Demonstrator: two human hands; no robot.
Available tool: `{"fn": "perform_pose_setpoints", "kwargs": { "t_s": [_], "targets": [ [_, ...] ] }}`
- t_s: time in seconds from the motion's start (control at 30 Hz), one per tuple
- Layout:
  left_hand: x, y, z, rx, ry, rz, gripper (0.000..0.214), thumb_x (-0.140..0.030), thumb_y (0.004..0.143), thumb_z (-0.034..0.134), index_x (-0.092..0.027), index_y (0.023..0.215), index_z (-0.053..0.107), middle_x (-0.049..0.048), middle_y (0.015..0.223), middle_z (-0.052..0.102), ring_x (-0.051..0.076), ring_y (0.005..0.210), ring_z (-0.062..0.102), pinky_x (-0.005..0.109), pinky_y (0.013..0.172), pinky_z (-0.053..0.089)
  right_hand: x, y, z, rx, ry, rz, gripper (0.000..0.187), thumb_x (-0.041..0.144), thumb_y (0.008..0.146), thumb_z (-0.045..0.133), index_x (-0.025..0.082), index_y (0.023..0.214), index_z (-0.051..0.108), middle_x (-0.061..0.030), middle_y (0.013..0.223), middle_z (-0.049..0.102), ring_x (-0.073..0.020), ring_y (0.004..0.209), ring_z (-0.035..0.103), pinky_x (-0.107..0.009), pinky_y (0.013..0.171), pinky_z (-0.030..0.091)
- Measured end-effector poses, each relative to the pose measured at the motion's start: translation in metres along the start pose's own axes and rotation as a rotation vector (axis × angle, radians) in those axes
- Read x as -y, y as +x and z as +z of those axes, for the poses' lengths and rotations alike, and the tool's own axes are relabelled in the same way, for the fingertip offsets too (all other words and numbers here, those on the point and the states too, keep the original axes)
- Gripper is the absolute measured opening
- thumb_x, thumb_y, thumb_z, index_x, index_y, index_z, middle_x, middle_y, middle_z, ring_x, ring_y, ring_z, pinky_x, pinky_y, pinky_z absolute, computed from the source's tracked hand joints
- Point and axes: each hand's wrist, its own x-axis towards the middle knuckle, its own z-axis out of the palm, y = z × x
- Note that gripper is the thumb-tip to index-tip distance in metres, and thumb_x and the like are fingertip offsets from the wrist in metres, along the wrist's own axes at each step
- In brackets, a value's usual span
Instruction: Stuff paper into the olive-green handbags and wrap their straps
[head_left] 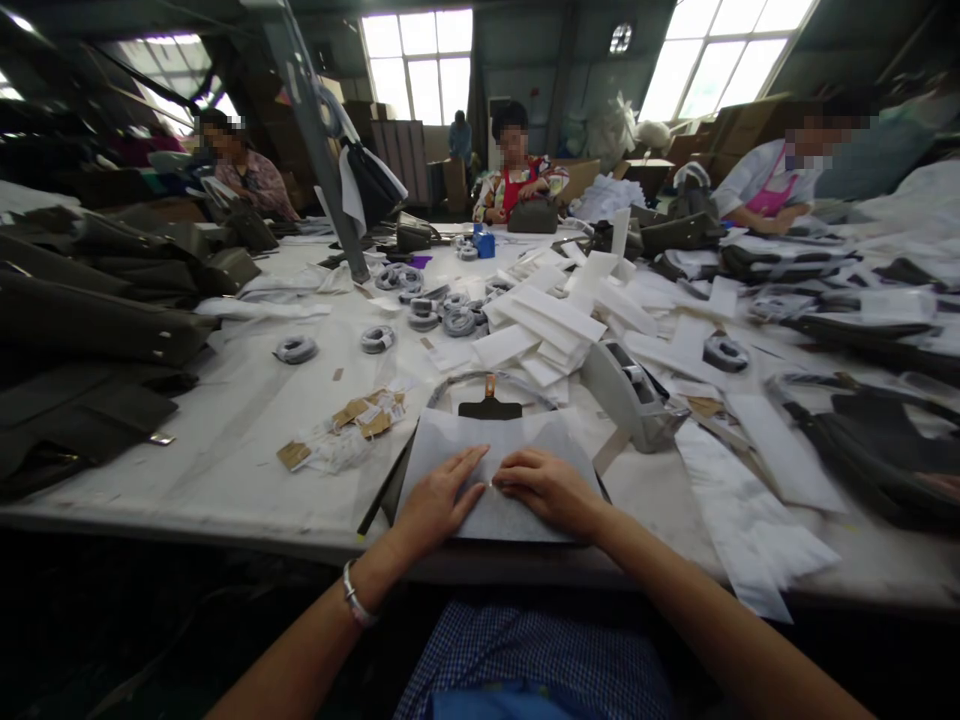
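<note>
Creases being risked by uneven pressing

On the white tabletop, a dark-olive handled bag is being partly covered by a thin white rectangular sheet, touched by the flat, ungripping left hand; the curled right hand's hold cannot be told.

A slim, shiny silver-coloured bracelet is worn on the left wrist. A garment finely checked in dark blue and white is worn, with plain, brighter blue cloth seen below.
</note>
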Motion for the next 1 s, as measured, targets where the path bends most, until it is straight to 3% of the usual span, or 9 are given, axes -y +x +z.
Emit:
{"fn": "perform_pose_setpoints", "kwargs": {
  "t_s": [0.4, 0.57, 0.8, 1.0],
  "targets": [
    [0.001, -0.002, 0.003, 0.000, -0.010, -0.001, 0.055, -0.029, 0.096, 0.051, -0.026, 0.149, 0.036, 0.0076, 0.145, 0.052, 0.021, 0.130, 0.053, 0.039, 0.108, 0.046, -0.002, 0.000, 0.007, 0.112, -0.048, -0.155, 0.035, 0.026, 0.103, 0.038, 0.021, 0.112, 0.071, -0.0083, 0.099, 0.071, -0.0191, 0.093, 0.061, -0.034, 0.087, 0.052],
    [0.001, -0.001, 0.004, -0.004, -0.003, 0.000, 0.055, -0.029, 0.096, 0.051, -0.027, 0.149, 0.036, 0.0069, 0.145, 0.052, 0.020, 0.130, 0.053, 0.037, 0.108, 0.045, -0.005, -0.009, 0.012, -0.013, -0.005, -0.108, 0.033, 0.026, 0.103, 0.040, 0.023, 0.117, 0.069, -0.0074, 0.100, 0.071, -0.0192, 0.093, 0.062, -0.033, 0.085, 0.053],
    [-0.001, -0.003, 0.004, 0.000, 0.056, 0.021, 0.035, -0.033, 0.098, 0.047, -0.030, 0.129, 0.062, 0.0050, 0.144, 0.053, 0.020, 0.126, 0.057, 0.034, 0.107, 0.047, -0.004, -0.010, 0.012, 0.025, -0.121, -0.100, 0.036, 0.028, 0.104, 0.036, 0.021, 0.119, 0.068, -0.0073, 0.103, 0.071, -0.0202, 0.094, 0.062, -0.032, 0.086, 0.052],
    [-0.005, -0.003, 0.007, -0.006, 0.165, 0.083, 0.036, -0.038, 0.098, 0.046, -0.024, 0.125, 0.065, 0.0082, 0.142, 0.055, 0.022, 0.128, 0.055, 0.035, 0.109, 0.045, -0.003, -0.008, 0.011, 0.105, -0.301, -0.091, 0.032, 0.026, 0.103, 0.040, 0.022, 0.117, 0.069, -0.0060, 0.099, 0.071, -0.0197, 0.092, 0.062, -0.032, 0.085, 0.050]
  ]
}}
